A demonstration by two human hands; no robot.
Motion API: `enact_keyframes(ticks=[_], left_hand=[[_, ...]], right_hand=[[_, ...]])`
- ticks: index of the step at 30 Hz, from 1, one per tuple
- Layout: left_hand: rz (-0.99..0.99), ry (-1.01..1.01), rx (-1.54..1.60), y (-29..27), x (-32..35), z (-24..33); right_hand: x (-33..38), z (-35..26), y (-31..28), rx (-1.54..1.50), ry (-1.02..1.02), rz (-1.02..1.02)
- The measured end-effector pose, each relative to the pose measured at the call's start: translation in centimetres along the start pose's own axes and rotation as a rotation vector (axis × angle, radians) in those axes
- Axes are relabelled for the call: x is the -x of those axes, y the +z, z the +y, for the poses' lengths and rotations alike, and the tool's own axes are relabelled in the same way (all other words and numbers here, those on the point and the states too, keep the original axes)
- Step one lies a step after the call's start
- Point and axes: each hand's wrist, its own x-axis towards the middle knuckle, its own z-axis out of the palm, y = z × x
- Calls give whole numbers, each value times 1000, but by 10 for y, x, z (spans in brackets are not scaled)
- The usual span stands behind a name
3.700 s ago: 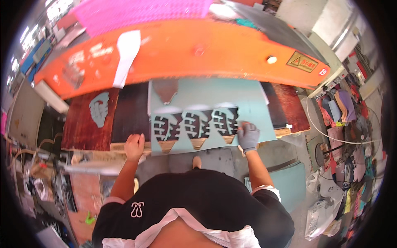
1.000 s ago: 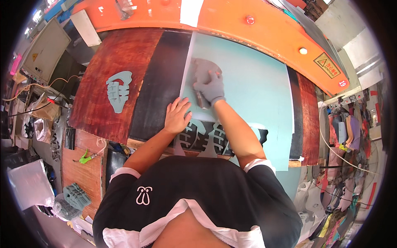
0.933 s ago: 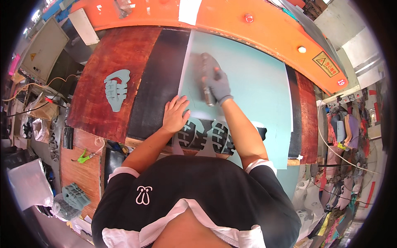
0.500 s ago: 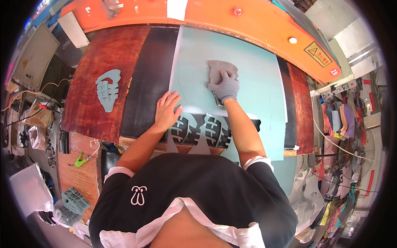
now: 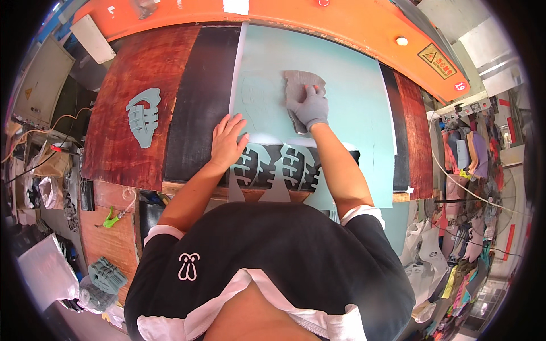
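Note:
A light teal sheet (image 5: 352,91) lies across the black middle of the work board. On it stands a grey-brown cutting die (image 5: 296,85) with a curved outline. My right hand (image 5: 314,108), in a grey glove, grips the die's right side from above. My bare left hand (image 5: 229,139) rests flat on the sheet's left edge, fingers stretched out, holding nothing. Between my forearms, the sheet's near part is a cut-out web (image 5: 278,179) with black board showing through its gaps. Faint outlines mark the sheet left of the die. The die's underside is hidden.
An orange machine beam (image 5: 273,14) spans the far side. One cut teal piece (image 5: 142,117) lies on the reddish-brown board (image 5: 182,57) at left. A stack of teal pieces (image 5: 107,275) sits lower left, near a green-handled tool (image 5: 111,219). Colourful scraps (image 5: 463,159) hang at right.
The whole view has shifted slightly, so the board appears higher. My right fingers have drawn closer together on the die. The die and my left hand keep nearly the same places on the sheet.

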Motion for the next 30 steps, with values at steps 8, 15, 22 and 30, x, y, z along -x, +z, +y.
enact_keyframes(ticks=[8,15,22,30], left_hand=[[60,36,156,-73,83,8],[81,22,-2,-65,109,13],[301,126,-163,-54,109,10],[284,-81,-130,-28,104,-25]], right_hand=[[108,163,-45,67,-119,460],[217,238,-37,106,65,622],[201,228,-34,100,4,684],[151,230,-49,-148,-236,616]])
